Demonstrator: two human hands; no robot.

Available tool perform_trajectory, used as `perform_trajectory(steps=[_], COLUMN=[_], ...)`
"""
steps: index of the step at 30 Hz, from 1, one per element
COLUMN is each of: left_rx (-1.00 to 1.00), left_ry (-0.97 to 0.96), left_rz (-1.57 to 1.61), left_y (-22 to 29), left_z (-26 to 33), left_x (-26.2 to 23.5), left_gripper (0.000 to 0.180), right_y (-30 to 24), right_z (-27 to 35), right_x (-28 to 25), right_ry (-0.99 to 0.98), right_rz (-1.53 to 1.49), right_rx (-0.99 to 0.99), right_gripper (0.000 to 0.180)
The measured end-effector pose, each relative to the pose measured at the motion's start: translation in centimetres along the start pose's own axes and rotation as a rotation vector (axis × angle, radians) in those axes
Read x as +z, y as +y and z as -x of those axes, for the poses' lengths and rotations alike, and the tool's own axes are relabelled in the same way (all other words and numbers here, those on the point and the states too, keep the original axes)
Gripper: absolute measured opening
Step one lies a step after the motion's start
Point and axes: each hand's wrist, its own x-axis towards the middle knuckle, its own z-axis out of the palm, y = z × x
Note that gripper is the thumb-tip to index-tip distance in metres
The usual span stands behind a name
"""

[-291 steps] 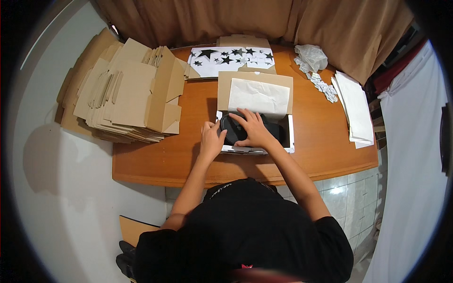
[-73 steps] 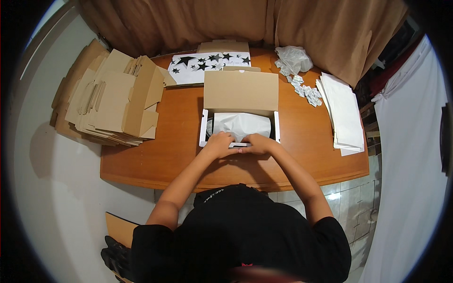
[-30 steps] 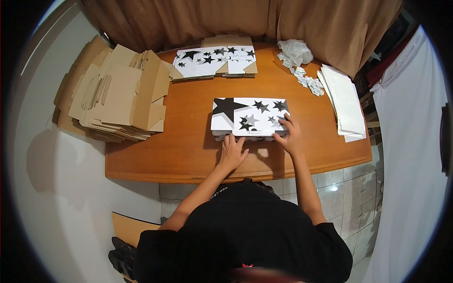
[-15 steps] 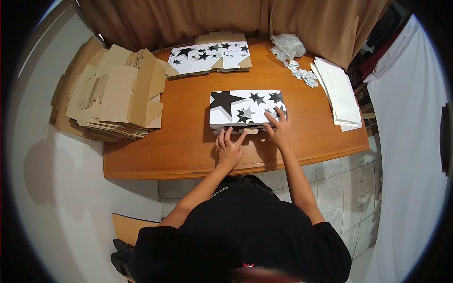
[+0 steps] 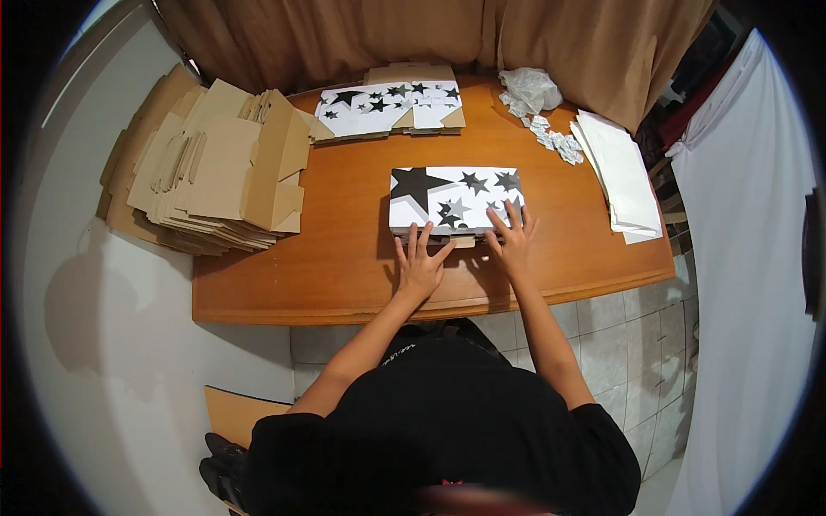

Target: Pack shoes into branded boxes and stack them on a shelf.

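Note:
A white cardboard box (image 5: 469,208) printed with black and grey stars lies closed on the brown wooden table. At its near edge a small bare-cardboard tab (image 5: 463,242) sticks out. My left hand (image 5: 420,268) is at the near left side of the box, fingers spread, with the fingertips against the front edge. Over the near right corner is my right hand (image 5: 514,243), fingers apart and the fingertips resting on the top. Neither hand grips the box. The lower front face is mostly hidden by my fingers.
Flattened brown cardboard boxes (image 5: 219,168) are stacked at the left of the table (image 5: 335,275). Flat star-printed cardboard (image 5: 370,125) lies at the back. A clear plastic bag (image 5: 529,89), small pale packets (image 5: 564,148) and white sheets (image 5: 618,176) lie at the right.
The fingers of my left hand have straightened and spread from a more bent pose at the front edge. My right hand stays at the near right corner, its fingers slightly more spread.

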Motion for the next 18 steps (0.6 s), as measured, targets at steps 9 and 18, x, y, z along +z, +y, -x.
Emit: perform_trajectory(steps=[9, 18], left_rx=[0.043, 0.053], left_ry=[-0.022, -0.003], left_rz=[0.086, 0.053], left_y=[-0.9, -1.6], left_z=[0.0, -1.1], left_x=[0.6, 0.3], left_gripper=[0.055, 0.048], right_y=[-5.4, -5.6], right_z=[-2.6, -3.7], right_x=[0.0, 2.1], right_ry=[-0.017, 0.121], right_rz=[0.009, -0.098], right_rx=[-0.051, -0.323], right_gripper=[0.034, 0.023])
